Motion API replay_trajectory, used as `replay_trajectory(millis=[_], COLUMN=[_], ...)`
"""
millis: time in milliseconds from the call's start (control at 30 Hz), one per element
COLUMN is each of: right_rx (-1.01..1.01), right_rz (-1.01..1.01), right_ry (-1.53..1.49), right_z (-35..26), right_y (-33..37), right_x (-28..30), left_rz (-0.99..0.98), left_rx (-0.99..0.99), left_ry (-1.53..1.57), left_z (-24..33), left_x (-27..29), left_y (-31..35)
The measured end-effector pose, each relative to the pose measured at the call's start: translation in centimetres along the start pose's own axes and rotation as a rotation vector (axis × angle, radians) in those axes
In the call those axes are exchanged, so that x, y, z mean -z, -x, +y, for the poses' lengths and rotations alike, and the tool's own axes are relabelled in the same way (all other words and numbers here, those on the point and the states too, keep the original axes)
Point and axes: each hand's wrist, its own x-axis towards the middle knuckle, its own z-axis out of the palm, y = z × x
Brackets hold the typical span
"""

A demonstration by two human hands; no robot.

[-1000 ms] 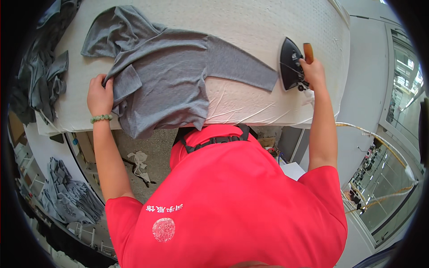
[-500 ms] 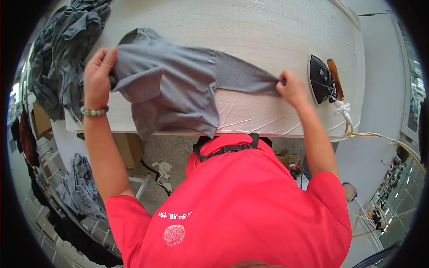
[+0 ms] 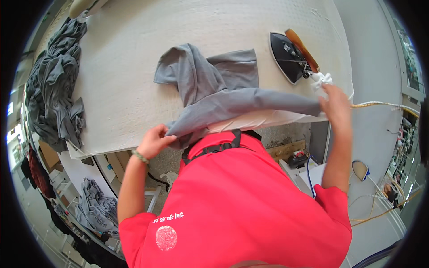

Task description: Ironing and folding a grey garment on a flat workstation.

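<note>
A grey long-sleeved top (image 3: 201, 89) lies bunched and folded across the padded white table. One sleeve stretches along the near edge toward the right. My left hand (image 3: 155, 142) pinches the cloth at its near left end, thumb on top, just over the table's edge. At the sleeve's far right end, my right hand (image 3: 337, 105) is closed on the cuff, somewhat smeared by motion. Just beyond that hand, an iron (image 3: 286, 58) with a wooden handle rests on the table, and its cord end is wrapped in white cloth (image 3: 321, 81).
A heap of grey garments (image 3: 56, 85) hangs over the left side of the white table (image 3: 129, 111). Lower left, more grey cloth (image 3: 96, 207) is piled below table height. A yellowish hose (image 3: 380, 104) runs right from the iron. A pale rounded object (image 3: 82, 6) stands at the far left.
The top has been swung round, its sleeve now lying along the near edge. My left hand has come nearer and right; my right hand has moved right and nearer. The view has shifted.
</note>
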Motion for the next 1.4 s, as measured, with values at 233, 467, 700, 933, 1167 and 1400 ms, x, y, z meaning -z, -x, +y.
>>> replay_trajectory(millis=[233,467,700,933,1167,1400], right_rx=[0.378,0.445,0.433,0.297,0.227,0.238], right_rz=[-0.135,-0.234,-0.116,-0.138,-0.566,-0.671], right_ry=[-0.503,-0.451,-0.559,-0.763,-0.907,-0.719], right_z=[-11.8,-12.1,-11.4,-9.9,-7.3,-7.3], right_y=[-3.6,-6.3,-6.0,-5.9,-5.5,-6.4], right_x=[-9.4,-11.5,-12.1,-7.0,-3.5,-6.9], left_rz=[0.157,0.338,0.446,0.679,0.442,-0.102], left_rx=[-0.17,-0.227,-0.234,-0.352,-0.404,0.001], left_ry=[0.177,-0.022,-0.424,0.06,0.183,0.489], left_z=[-2.5,-2.8,-1.8,2.1,0.1,-3.7], left_x=[-3.6,-7.7,-8.2,-3.0,-3.3,-10.8], left_y=[-1.7,-0.2,0.5,4.3,8.1,7.9])
